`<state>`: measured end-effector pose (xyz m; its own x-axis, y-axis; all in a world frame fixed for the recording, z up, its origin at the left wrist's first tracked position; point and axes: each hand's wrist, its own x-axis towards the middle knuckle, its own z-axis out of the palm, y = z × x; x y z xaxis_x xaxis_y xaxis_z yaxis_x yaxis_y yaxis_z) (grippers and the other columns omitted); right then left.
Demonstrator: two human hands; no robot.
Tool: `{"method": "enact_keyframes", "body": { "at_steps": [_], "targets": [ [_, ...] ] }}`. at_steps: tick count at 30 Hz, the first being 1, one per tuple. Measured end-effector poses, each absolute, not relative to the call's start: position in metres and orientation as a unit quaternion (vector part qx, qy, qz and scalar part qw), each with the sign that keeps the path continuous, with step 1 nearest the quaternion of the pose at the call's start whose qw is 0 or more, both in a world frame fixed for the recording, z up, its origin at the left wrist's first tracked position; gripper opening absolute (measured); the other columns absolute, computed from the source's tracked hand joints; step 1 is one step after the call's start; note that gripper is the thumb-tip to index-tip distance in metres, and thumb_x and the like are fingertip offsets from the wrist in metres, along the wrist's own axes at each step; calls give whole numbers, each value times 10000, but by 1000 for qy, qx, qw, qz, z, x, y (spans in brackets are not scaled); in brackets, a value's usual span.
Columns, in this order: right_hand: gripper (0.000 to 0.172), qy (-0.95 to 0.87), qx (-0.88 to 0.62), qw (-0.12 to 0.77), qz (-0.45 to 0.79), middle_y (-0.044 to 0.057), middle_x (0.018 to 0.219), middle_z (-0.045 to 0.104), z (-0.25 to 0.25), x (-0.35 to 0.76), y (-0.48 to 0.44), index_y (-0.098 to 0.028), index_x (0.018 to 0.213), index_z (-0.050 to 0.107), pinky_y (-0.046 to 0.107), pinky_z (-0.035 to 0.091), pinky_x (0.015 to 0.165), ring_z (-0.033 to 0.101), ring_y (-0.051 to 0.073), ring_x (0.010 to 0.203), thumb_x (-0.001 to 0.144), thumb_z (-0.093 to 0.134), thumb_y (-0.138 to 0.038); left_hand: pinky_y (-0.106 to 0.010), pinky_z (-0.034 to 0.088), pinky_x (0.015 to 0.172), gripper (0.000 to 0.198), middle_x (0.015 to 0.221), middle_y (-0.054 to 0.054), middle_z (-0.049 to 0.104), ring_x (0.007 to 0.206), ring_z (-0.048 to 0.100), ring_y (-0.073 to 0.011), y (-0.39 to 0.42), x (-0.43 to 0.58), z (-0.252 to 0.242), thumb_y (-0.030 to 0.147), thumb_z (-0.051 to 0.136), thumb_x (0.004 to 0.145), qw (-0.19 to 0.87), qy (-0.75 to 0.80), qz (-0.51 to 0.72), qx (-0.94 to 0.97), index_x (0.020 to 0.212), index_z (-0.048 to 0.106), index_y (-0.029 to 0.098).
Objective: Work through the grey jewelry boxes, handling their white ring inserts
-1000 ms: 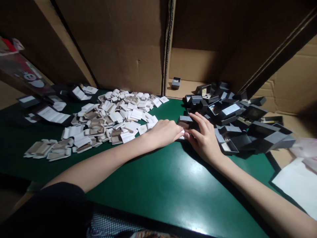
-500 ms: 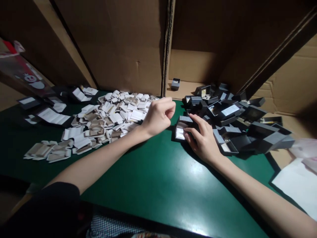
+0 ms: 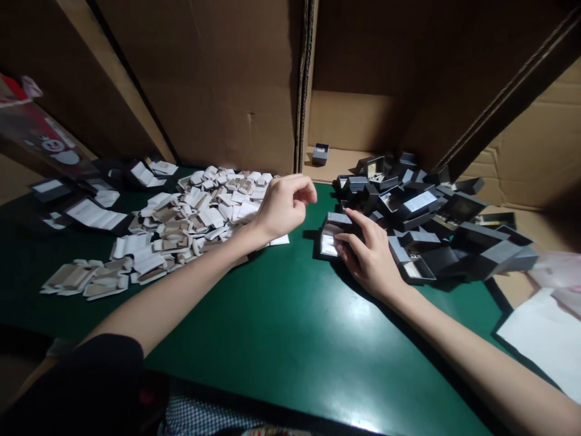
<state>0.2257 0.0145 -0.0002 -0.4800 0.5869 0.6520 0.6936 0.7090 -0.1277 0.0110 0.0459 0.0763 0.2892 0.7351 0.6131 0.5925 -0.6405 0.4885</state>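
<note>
My left hand (image 3: 287, 206) hovers over the right edge of a heap of folded white and grey card pieces (image 3: 211, 217). Its fingers are curled with a gap to the thumb, and I see nothing between them. A white piece (image 3: 279, 240) lies under the wrist on the green table. My right hand (image 3: 368, 249) grips a small dark gift box (image 3: 330, 243), lid raised, with a white lining inside. The index finger lies along the lid side, while other fingertips are at the lining; the thumb is partly hidden.
Several dark boxes (image 3: 420, 203) are piled to the right, many with lids up. More dark boxes with white linings (image 3: 96, 212) lie far left. One small box (image 3: 320, 154) sits apart on cardboard at the back. Cardboard walls (image 3: 236, 79) enclose the green table (image 3: 272, 327).
My left hand has loosened from a fist and shifted slightly left, and the white piece below it now shows. My right hand stays at the gift box.
</note>
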Motion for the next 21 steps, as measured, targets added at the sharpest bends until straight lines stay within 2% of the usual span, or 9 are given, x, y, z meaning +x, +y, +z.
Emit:
{"method": "enact_keyframes", "body": {
  "at_steps": [2, 6, 12, 15, 21],
  "targets": [
    [130, -855, -376, 348, -79, 178, 1392, 431, 0, 225, 14, -177, 991, 600, 490, 428, 955, 421, 308, 1288, 890, 524, -205, -246, 453, 633, 286, 730, -21, 651, 672, 576, -119, 46, 12, 76, -3, 398, 647, 91, 390, 390, 829, 690, 639, 143],
    [123, -854, -376, 350, -86, 182, 1380, 437, 0, 226, 15, -171, 978, 604, 478, 430, 965, 424, 303, 1286, 888, 530, -210, -251, 476, 665, 267, 739, -21, 660, 691, 588, -128, 32, 25, 63, 20, 433, 704, 81, 342, 281, 893, 699, 665, 152],
    [124, -851, -366, 366, -86, 168, 1393, 435, -6, 228, 18, -168, 969, 617, 474, 433, 971, 437, 294, 1274, 878, 539, -196, -299, 519, 769, 219, 959, -97, 638, 921, 592, -194, 9, 44, 29, 121, 445, 851, -48, 365, 200, 908, 887, 660, 116],
    [154, -849, -363, 376, -78, 136, 1411, 427, -9, 229, 20, -192, 975, 630, 479, 447, 958, 448, 284, 1265, 875, 519, -155, -322, 532, 767, 234, 965, -111, 630, 913, 596, -204, 5, 43, 19, 131, 412, 887, -98, 348, 199, 911, 924, 641, 98],
    [256, -849, -345, 395, -63, 107, 1437, 414, -12, 230, 24, -198, 947, 651, 497, 453, 965, 438, 272, 1286, 857, 453, -64, -325, 478, 1010, 272, 1163, -137, 611, 1156, 555, -214, -1, 28, 11, 148, 443, 891, -76, 300, 253, 917, 1105, 589, 64]
  ]
}}
